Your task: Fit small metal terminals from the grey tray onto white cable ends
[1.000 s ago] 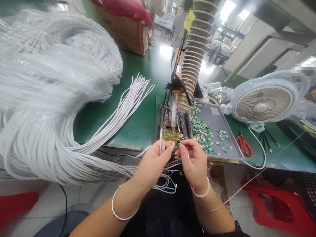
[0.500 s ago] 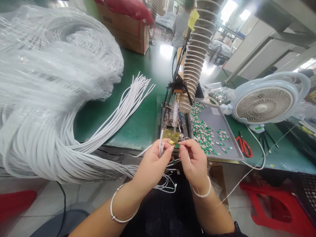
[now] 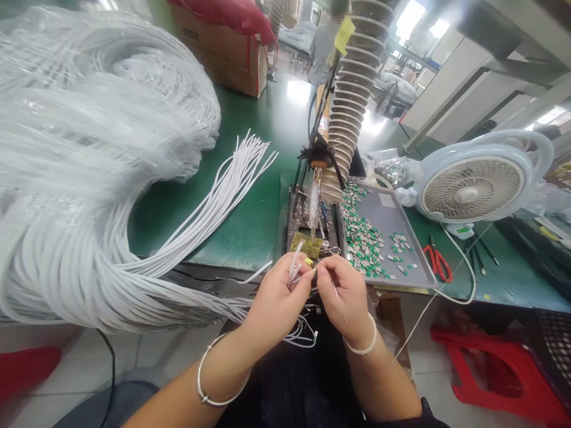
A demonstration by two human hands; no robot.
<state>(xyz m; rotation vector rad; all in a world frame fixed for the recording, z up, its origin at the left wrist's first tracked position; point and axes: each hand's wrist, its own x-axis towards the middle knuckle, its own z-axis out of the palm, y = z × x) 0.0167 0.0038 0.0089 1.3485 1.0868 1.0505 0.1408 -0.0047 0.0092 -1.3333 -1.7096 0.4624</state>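
Observation:
My left hand is closed around several thin white cable ends that stick up above its fingers. My right hand pinches a small part and a fine solder wire at the left hand's fingertips; the part is too small to name. Both hands meet just in front of the table edge, below the soldering iron hanging tip-down over a yellow sponge. More white cable ends hang in my lap beneath the hands.
A huge bundle of white cables covers the left of the green table. A metal tray holds several small green connector boards. A ribbed fume hose, desk fan, red cutters, cardboard box and red stool stand around.
Both hands shifted slightly left and closer together. The small green piece seen between the fingers earlier is no longer visible.

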